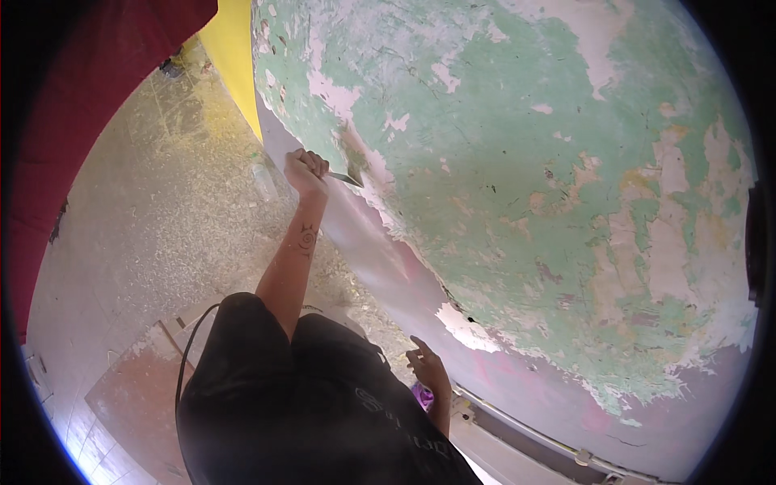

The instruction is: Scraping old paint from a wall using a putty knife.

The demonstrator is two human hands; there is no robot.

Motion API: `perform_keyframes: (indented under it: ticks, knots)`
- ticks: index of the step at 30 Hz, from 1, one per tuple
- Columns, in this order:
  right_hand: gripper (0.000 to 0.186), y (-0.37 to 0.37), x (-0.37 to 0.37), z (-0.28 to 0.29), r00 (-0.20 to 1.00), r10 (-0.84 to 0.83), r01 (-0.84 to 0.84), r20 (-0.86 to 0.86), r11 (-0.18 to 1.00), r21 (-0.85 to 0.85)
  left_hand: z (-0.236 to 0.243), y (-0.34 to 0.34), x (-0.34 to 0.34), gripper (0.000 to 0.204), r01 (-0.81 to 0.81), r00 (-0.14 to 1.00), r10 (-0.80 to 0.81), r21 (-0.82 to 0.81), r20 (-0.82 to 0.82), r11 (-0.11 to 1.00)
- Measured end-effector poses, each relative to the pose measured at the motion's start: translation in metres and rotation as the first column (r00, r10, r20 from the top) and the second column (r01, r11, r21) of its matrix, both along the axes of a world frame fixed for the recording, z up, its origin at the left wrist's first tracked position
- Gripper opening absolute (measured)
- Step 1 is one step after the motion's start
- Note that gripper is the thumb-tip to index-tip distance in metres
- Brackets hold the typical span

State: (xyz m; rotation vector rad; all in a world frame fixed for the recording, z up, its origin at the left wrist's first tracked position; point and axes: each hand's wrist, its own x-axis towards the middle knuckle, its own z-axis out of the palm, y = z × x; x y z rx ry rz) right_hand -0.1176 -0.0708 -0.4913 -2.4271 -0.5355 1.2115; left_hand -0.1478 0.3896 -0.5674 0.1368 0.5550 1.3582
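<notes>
By green wall point(485, 186), scraper point(347, 179) inside left hand's curled grip point(305, 171); right hand point(428, 368) spread; bottle-like shape point(264, 183) below.

Scraper point(349, 179) handle hidden in hand point(307, 171)

A room under renovation: the wall point(525, 370) carries patchy, flaking green paint point(485, 202). Left of the wall, pale chips point(234, 242) litter the stained floor point(105, 242).

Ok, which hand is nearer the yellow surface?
Left hand: gripping a scraper, it shows close to the lower tip of the yellow surface; the right hand is farther, beside the black clothing.
</notes>
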Motion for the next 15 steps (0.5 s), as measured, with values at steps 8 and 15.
perform_keyframes:
  ticks: [8,15]
  knots:
    - [0.046,0.005,0.001,-0.004,0.998,0.065,-0.065,-0.005,0.998,0.012,-0.004,0.011,0.007,0.035,-0.001,1.000,-0.004,-0.173,-0.029,0.985]
    - [0.047,0.017,0.002,-0.005,0.997,0.072,-0.072,-0.003,0.997,0.033,-0.024,0.000,0.014,0.037,-0.063,0.995,0.050,-0.148,-0.091,0.987]
